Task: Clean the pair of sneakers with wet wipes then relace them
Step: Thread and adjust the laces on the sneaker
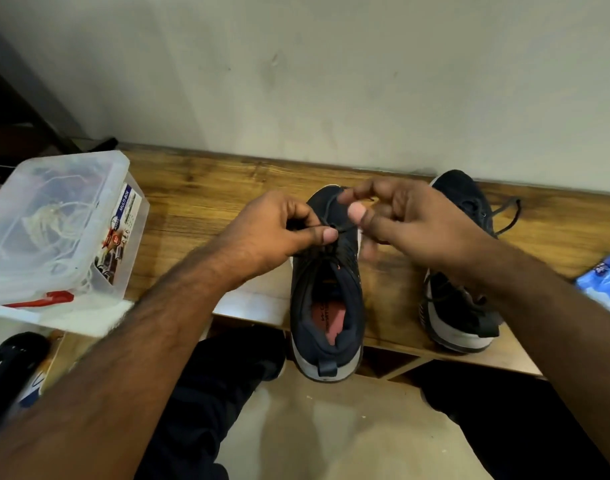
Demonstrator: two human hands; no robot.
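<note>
A dark navy sneaker (326,289) stands upright at the centre of the view on a wooden bench (199,199), toe toward the wall at 12 o'clock and heel hanging just over the bench's near edge at 6 o'clock. Its pink insole shows through the open collar.

Both hands work over the sneaker's forefoot. The left hand (279,230), coming in from 8 o'clock, pinches the dark lace (326,216) between thumb and curled forefinger just left of the eyelets. The right hand (400,220), coming in from 4 o'clock, sits over the right side of the toe with fingers bent; the thumb tip and a fingertip close toward each other near the lace, but motion blur hides whether they actually hold it. The lace runs up from the left pinch in a loop toward the right hand's fingers.

The second sneaker (459,306) lies at 3 o'clock from the first, well apart, partly under the right forearm, its loose lace end (507,216) trailing to the right.

At 9 o'clock a clear plastic storage box (64,230) with a printed label rests on the bench's left end. A blue wet-wipe pack (604,282) pokes in at the right edge, near the second sneaker.
</note>
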